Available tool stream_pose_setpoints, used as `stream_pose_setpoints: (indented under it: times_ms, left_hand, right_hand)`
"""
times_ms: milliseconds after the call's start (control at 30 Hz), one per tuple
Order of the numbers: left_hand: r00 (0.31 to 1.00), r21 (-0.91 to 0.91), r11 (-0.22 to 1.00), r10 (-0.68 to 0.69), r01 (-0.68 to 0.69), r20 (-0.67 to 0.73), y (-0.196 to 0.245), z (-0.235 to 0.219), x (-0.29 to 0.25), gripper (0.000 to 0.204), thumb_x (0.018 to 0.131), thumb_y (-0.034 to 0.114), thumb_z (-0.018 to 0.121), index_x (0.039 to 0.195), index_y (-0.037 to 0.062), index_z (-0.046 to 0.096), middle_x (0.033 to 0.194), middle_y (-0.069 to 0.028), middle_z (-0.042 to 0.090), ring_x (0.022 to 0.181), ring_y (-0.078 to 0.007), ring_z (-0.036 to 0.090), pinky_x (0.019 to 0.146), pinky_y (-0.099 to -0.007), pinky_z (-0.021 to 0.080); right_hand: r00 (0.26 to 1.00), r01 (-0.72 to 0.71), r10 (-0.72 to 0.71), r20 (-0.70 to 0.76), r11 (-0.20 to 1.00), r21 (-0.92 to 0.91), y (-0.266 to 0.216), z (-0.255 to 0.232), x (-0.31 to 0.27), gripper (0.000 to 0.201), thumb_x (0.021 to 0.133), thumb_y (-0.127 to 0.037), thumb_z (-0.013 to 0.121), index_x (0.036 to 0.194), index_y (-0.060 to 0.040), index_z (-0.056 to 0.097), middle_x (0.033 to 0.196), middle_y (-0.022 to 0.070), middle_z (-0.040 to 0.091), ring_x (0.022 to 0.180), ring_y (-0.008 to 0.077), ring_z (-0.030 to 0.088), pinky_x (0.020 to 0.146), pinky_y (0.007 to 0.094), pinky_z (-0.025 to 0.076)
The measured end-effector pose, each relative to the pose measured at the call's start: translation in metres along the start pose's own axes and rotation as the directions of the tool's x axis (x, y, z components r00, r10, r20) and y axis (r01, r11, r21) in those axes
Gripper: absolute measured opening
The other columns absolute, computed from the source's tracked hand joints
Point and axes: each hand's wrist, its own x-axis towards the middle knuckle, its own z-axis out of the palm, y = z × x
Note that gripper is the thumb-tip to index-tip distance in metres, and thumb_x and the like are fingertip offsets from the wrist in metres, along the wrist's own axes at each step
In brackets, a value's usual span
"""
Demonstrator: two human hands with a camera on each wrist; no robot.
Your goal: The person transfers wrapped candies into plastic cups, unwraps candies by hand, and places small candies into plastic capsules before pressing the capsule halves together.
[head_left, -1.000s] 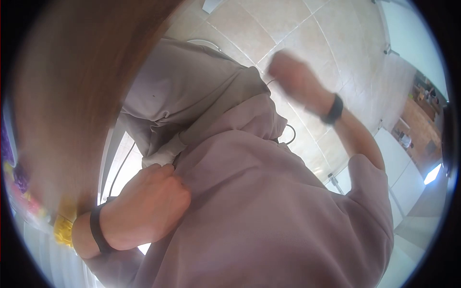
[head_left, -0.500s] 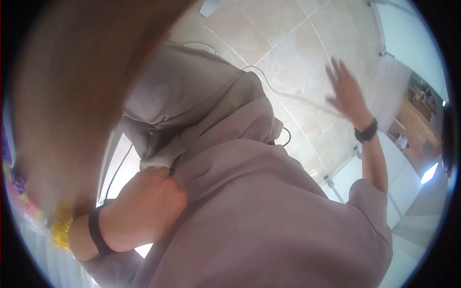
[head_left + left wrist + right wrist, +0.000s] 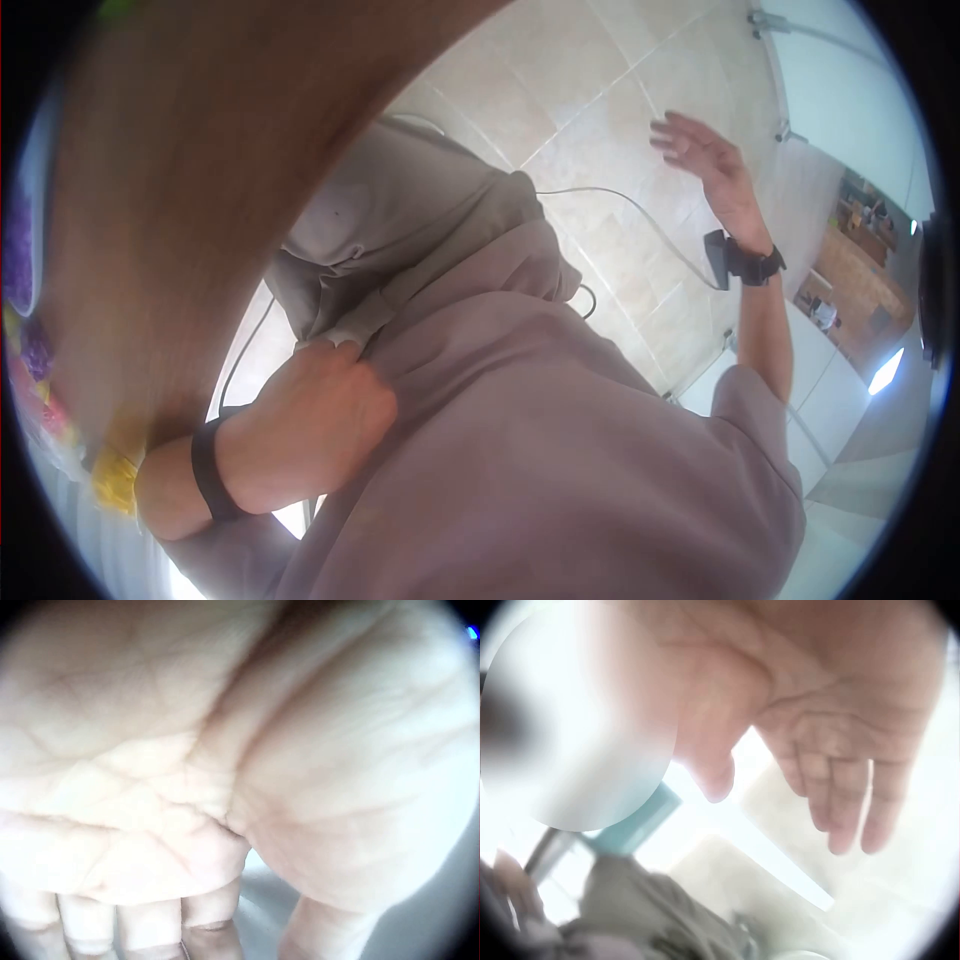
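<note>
My left hand [image 3: 310, 425] rests back-up at the person's lap, by the lower edge of the mauve shirt [image 3: 520, 430] and the grey-brown trousers [image 3: 400, 230]. Its fingertips are hidden in the head view. The left wrist view shows the bare palm [image 3: 112, 772], with fingers extended and nothing between thumb and fingers. Raised out to the side over the tiled floor, my right hand [image 3: 710, 175] holds nothing, its fingers loosely bent. Its palm and separated thumb [image 3: 718, 780] show in the right wrist view. A black device [image 3: 745, 263] is strapped on the right wrist.
A brown tabletop [image 3: 200, 180] fills the left side, close to the camera. Yellow material [image 3: 115, 480] and purple items [image 3: 20, 250] lie beyond it. A thin cable [image 3: 640, 208] runs over the floor tiles [image 3: 580, 110]. White panels [image 3: 840, 90] stand at the right.
My right hand has swung outward to the right, spread its fingers, then relaxed them and turned slightly. The left hand stays at the lap. The tabletop covers more of the head view.
</note>
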Motion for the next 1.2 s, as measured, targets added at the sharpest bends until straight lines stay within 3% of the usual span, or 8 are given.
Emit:
stream_pose_setpoints:
  times_ms: [167, 433, 500, 667, 900, 967, 1133, 1200]
  left_hand:
    - [0.978, 0.026, 0.999, 0.039, -0.034, -0.204, 0.009, 0.003, -0.001, 0.008, 0.077, 0.011, 0.061, 0.073, 0.0038, 0.062, 0.071, -0.0127, 0.062, 0.076, -0.0306, 0.06, 0.069, -0.0405, 0.049]
    - [0.867, -0.302, 0.933, 0.018, -0.193, -0.498, 0.04, -0.032, -0.002, 0.012, 0.094, 0.015, 0.066, 0.099, 0.004, 0.066, 0.088, -0.0101, 0.065, 0.088, -0.0308, 0.064, 0.076, -0.0411, 0.054]
    - [0.803, -0.254, 0.941, 0.03, -0.223, -0.595, 0.043, -0.042, -0.004, 0.012, 0.093, 0.013, 0.069, 0.101, 0.0041, 0.07, 0.09, -0.0091, 0.069, 0.085, -0.0268, 0.067, 0.07, -0.0383, 0.055]
    - [0.633, -0.403, 0.858, -0.123, -0.319, -0.764, 0.045, -0.073, -0.027, 0.008, 0.092, 0.009, 0.074, 0.097, 0.0023, 0.074, 0.079, -0.0052, 0.071, 0.062, -0.0109, 0.065, 0.053, -0.0262, 0.049]
    - [0.472, -0.613, 0.705, -0.43, -0.357, -0.769, 0.04, -0.091, -0.082, 0.007, 0.092, 0.005, 0.075, 0.098, 0.0008, 0.075, 0.079, 0.0001, 0.071, 0.066, -0.0018, 0.062, 0.055, -0.0185, 0.045]
    - [0.296, -0.539, 0.717, -0.451, -0.442, -0.842, 0.032, -0.095, -0.091, 0.007, 0.091, 0.003, 0.076, 0.097, -0.0005, 0.075, 0.079, -0.0001, 0.071, 0.066, -0.0028, 0.062, 0.056, -0.0188, 0.046]
    - [0.201, -0.601, 0.747, -0.567, -0.283, -0.799, 0.017, -0.12, -0.121, 0.01, 0.094, 0.009, 0.072, 0.093, -0.0003, 0.072, 0.074, 0.0, 0.068, 0.062, -0.004, 0.061, 0.055, -0.0187, 0.045]
    - [0.15, -0.616, 0.769, -0.598, -0.171, -0.788, 0.005, -0.138, -0.127, 0.01, 0.094, 0.01, 0.072, 0.094, -0.0001, 0.072, 0.074, 0.0002, 0.067, 0.061, -0.004, 0.06, 0.055, -0.0187, 0.045]
  right_hand:
    - [0.812, 0.534, -0.456, -0.364, 0.832, 0.151, -0.091, 0.049, -0.004, 0.03, 0.099, -0.003, 0.064, 0.128, 0.004, 0.064, 0.116, 0.0158, 0.074, 0.109, 0.024, 0.07, 0.099, 0.0345, 0.052]
    - [0.46, 0.888, -0.862, -0.212, 0.441, 0.131, -0.181, 0.076, -0.001, 0.029, 0.096, 0.003, 0.066, 0.125, 0.004, 0.065, 0.103, 0.0137, 0.076, 0.097, 0.0205, 0.074, 0.088, 0.033, 0.057]
    - [0.586, 0.78, -0.786, -0.196, 0.483, 0.398, -0.199, 0.082, 0.007, 0.028, 0.097, 0.003, 0.065, 0.124, 0.0039, 0.065, 0.098, 0.0139, 0.076, 0.093, 0.0191, 0.074, 0.08, 0.0296, 0.058]
    - [0.618, 0.732, -0.774, -0.137, 0.503, 0.46, -0.253, 0.082, 0.059, 0.026, 0.1, -0.004, 0.063, 0.125, 0.0035, 0.064, 0.096, 0.0133, 0.075, 0.079, 0.0154, 0.071, 0.066, 0.0263, 0.055]
    - [0.676, 0.522, -0.736, -0.041, 0.439, 0.732, -0.343, 0.08, 0.144, 0.021, 0.1, -0.012, 0.064, 0.118, -0.0016, 0.067, 0.09, 0.0026, 0.07, 0.074, 0.0086, 0.064, 0.063, 0.0223, 0.05]
    - [0.693, 0.497, -0.721, 0.009, 0.487, 0.718, -0.363, 0.083, 0.16, 0.019, 0.1, -0.014, 0.065, 0.115, -0.0024, 0.069, 0.091, 0.0029, 0.07, 0.074, 0.0083, 0.065, 0.063, 0.0221, 0.051]
    - [0.599, 0.772, -0.799, -0.052, 0.559, 0.303, -0.381, 0.105, 0.182, 0.023, 0.095, -0.017, 0.07, 0.11, 0.0005, 0.072, 0.09, 0.0049, 0.073, 0.075, 0.0096, 0.065, 0.064, 0.0239, 0.051]
    - [0.393, 0.906, -0.919, 0.038, 0.379, -0.187, -0.37, 0.104, 0.192, 0.019, 0.092, -0.015, 0.072, 0.105, -0.0008, 0.075, 0.088, 0.004, 0.074, 0.072, 0.0099, 0.062, 0.063, 0.0257, 0.047]
